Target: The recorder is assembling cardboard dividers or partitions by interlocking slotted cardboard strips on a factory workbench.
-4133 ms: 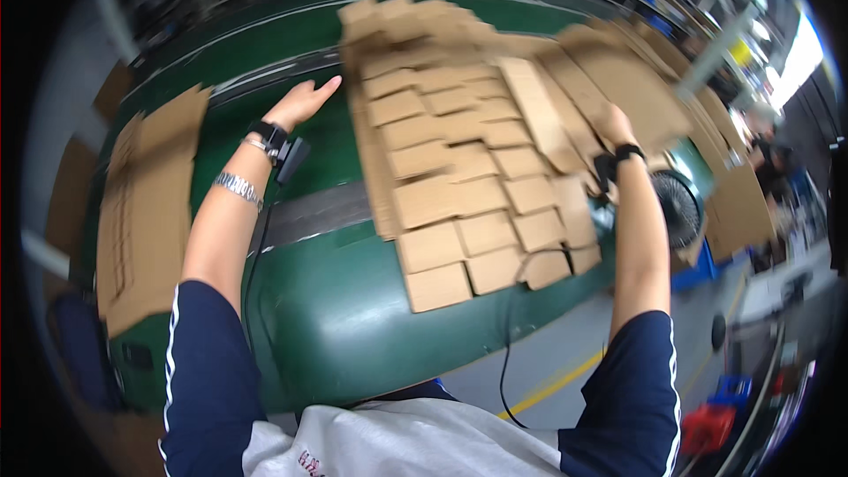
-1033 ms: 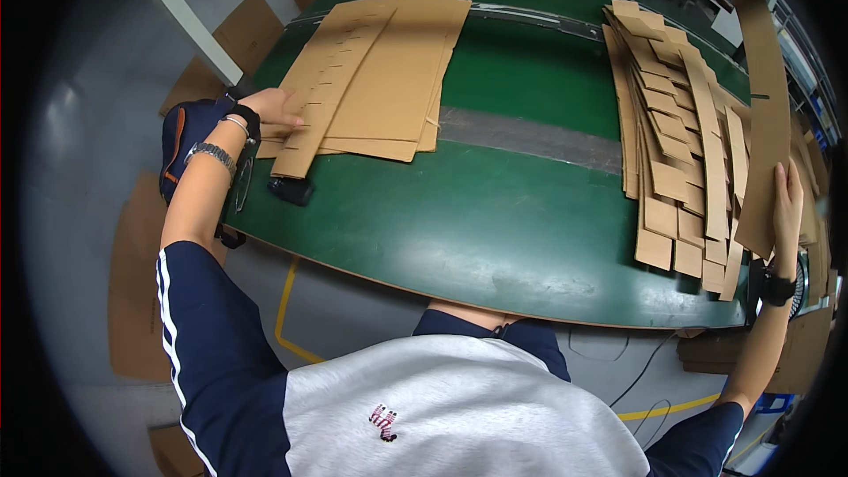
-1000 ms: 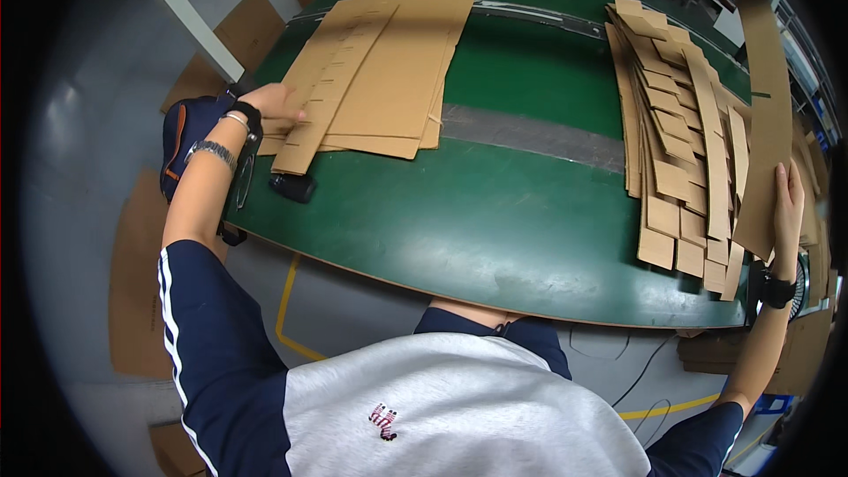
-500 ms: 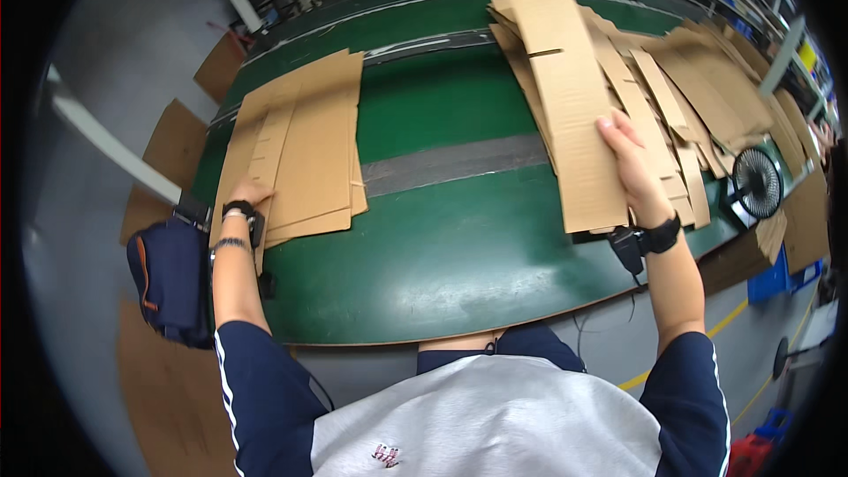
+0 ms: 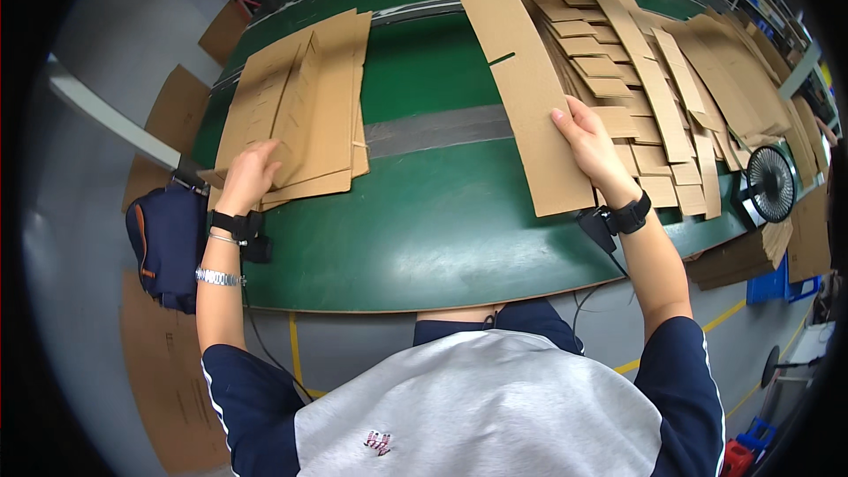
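My right hand (image 5: 590, 141) grips the right edge of a long brown cardboard sheet (image 5: 512, 62) that slants across the green belt table (image 5: 433, 221). To its right lies a spread pile of slotted cardboard blanks (image 5: 654, 53). My left hand (image 5: 249, 178) rests flat on the near corner of a smaller stack of flat cardboard sheets (image 5: 300, 106) at the table's left end. Both wrists carry black bands, and the left also has a metal bracelet.
A dark blue bag (image 5: 163, 243) hangs off the table's left end. Flat cardboard pieces (image 5: 172, 106) lie on the grey floor to the left. A small black fan (image 5: 770, 184) stands at the table's right edge, with blue crates (image 5: 768, 278) below it.
My right hand has drawn the long sheet from the right pile toward the table's middle. My left hand stays on the left stack. My head has turned back to the centre.
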The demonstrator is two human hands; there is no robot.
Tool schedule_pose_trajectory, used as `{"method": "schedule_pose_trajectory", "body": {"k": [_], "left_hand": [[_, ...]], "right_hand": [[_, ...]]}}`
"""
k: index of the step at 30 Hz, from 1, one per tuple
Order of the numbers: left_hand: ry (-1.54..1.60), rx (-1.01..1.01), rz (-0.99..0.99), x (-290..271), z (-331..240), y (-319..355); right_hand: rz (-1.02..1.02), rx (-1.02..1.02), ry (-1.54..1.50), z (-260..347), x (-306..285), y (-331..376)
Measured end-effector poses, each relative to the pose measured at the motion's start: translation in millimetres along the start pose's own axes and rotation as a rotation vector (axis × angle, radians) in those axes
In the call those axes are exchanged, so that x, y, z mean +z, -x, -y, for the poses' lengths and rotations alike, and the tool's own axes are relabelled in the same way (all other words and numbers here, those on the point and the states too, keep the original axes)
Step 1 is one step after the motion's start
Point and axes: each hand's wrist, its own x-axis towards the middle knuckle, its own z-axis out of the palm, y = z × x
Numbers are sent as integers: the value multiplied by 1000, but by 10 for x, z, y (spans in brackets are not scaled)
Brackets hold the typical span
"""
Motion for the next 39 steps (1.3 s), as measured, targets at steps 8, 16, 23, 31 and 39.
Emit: {"method": "schedule_pose_trajectory", "body": {"k": [8, 16, 23, 31, 39], "left_hand": [[8, -80, 449, -506, -579, 357], [104, -235, 191, 312, -854, -782], [373, -7, 233, 390, -1363, -1184], [404, 134, 63, 389, -2201, -1027], [403, 141, -153, 672, -2488, -1321]], "right_hand": [[65, 12, 140, -13, 62, -52], [142, 15, 236, 23, 258, -202], [22, -91, 462, 193, 107, -212], [8, -193, 857, 81, 197, -120], [116, -229, 1023, 268, 322, -119]]}}
